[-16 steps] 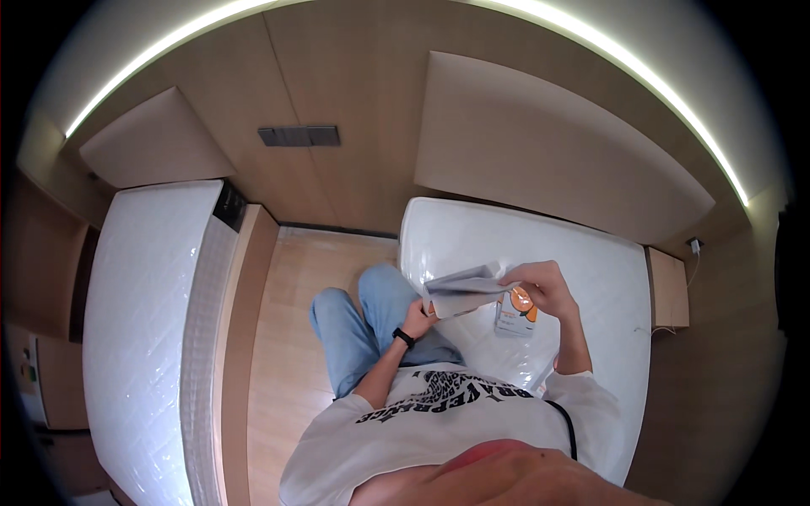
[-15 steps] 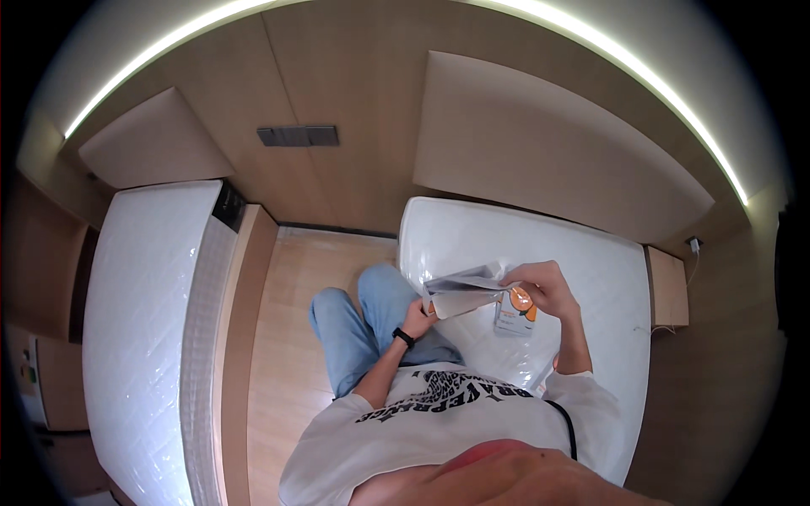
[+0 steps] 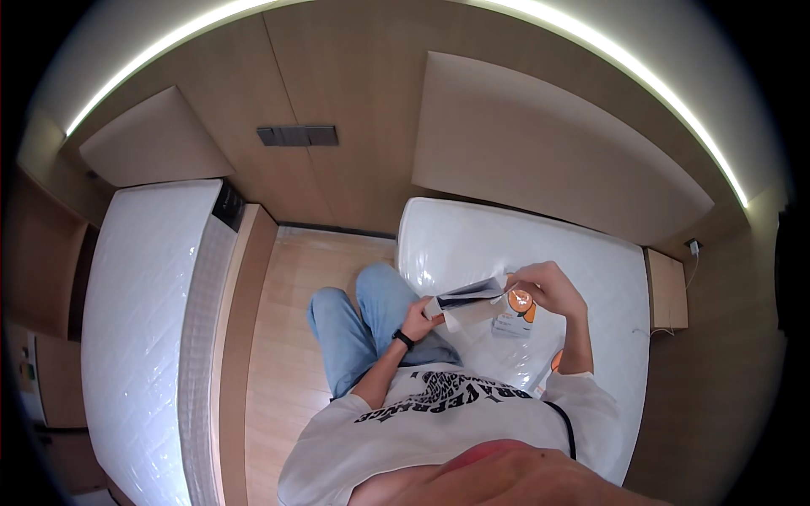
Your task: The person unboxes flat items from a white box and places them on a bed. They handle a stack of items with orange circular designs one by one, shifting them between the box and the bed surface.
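Wood panelling lines the far wall, with a light strip curving above it and two beds wrapped in clear plastic below: a narrow mattress (image 3: pixel 143 337) along the left and a wider bed (image 3: pixel 540 253) to the right, pale plank floor (image 3: pixel 287 337) between them. From the head view the person sits on the near left edge of the wider bed, blue-jeaned knees out over the floor. Both hands are closed on a flat grey pouch (image 3: pixel 467 297) held just above the bed in front of the chest: the left hand (image 3: pixel 417 320) pinches its near left end, the right hand (image 3: pixel 544 287) grips its far right end. The pouch's long axis runs left to right, tilted up toward the right hand, its dark opened edge facing the far wall. A small white and orange box (image 3: pixel 513 316) sits just below the right hand, touching or nearly touching the pouch; I cannot tell which. My guess is the pouch is being opened, and the next move calls for one hand freed to reach inside.
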`<action>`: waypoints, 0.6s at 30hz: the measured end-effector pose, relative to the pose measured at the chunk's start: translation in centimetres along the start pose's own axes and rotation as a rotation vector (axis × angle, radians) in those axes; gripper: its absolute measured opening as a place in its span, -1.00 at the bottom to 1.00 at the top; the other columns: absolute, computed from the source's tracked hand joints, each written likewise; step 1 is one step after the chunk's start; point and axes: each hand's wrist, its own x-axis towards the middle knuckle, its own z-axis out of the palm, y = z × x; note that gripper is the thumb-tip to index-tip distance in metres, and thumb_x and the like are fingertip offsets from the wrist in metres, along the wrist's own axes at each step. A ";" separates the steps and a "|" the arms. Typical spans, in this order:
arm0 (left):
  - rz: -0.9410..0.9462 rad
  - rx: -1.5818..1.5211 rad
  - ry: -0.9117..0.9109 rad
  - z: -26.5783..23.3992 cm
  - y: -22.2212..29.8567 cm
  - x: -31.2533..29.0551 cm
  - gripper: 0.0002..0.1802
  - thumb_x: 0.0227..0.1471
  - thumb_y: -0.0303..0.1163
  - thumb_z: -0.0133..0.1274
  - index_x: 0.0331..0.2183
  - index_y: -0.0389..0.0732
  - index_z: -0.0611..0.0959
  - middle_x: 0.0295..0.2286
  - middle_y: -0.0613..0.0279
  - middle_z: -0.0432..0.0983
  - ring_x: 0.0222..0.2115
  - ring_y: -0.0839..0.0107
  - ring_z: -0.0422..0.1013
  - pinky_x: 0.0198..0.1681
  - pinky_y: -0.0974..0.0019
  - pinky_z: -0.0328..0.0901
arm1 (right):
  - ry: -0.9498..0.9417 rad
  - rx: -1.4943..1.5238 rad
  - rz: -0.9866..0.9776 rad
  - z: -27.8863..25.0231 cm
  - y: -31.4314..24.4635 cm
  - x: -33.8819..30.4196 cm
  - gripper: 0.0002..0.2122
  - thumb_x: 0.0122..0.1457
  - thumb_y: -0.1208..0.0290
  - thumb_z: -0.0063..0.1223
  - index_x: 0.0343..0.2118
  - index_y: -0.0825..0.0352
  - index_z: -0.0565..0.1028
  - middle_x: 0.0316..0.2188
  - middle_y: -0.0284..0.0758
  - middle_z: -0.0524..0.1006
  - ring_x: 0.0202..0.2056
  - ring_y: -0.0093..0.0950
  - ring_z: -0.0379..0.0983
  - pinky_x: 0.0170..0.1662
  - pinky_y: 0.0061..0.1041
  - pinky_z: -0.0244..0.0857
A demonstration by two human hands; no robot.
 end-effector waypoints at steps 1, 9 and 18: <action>-0.001 0.000 -0.003 0.0 0.3 0.1 -0.72 -0.22 -0.43 0.24 -0.37 -0.32 0.59 -0.50 0.16 0.48 -0.50 0.41 0.42 -0.37 0.36 0.31 | 0.009 -0.013 0.005 0.0 0.0 0.0 -0.87 -0.08 0.62 0.08 -0.41 0.34 0.54 -0.52 -0.26 0.55 -0.48 -0.33 0.48 -0.39 -0.48 0.33; 0.040 0.108 -0.112 0.0 1.6 0.4 -0.52 -0.31 -0.37 0.35 -0.23 -0.28 0.62 -0.31 0.07 0.55 -0.29 0.22 0.46 -0.16 0.28 0.33 | 0.041 -0.211 0.065 0.3 -0.3 0.0 -0.89 -0.09 0.58 0.11 -0.43 0.34 0.53 -0.56 -0.23 0.51 -0.50 -0.26 0.43 -0.40 -0.42 0.30; 0.088 0.146 -0.141 -0.2 1.1 0.6 -0.61 -0.26 -0.43 0.27 -0.27 -0.31 0.60 -0.30 0.05 0.52 -0.31 0.21 0.46 -0.18 0.27 0.33 | -0.096 -0.262 -0.035 4.3 1.0 1.1 -0.87 -0.03 0.43 0.13 -0.38 0.27 0.56 -0.47 -0.30 0.55 -0.42 -0.28 0.47 -0.33 -0.38 0.34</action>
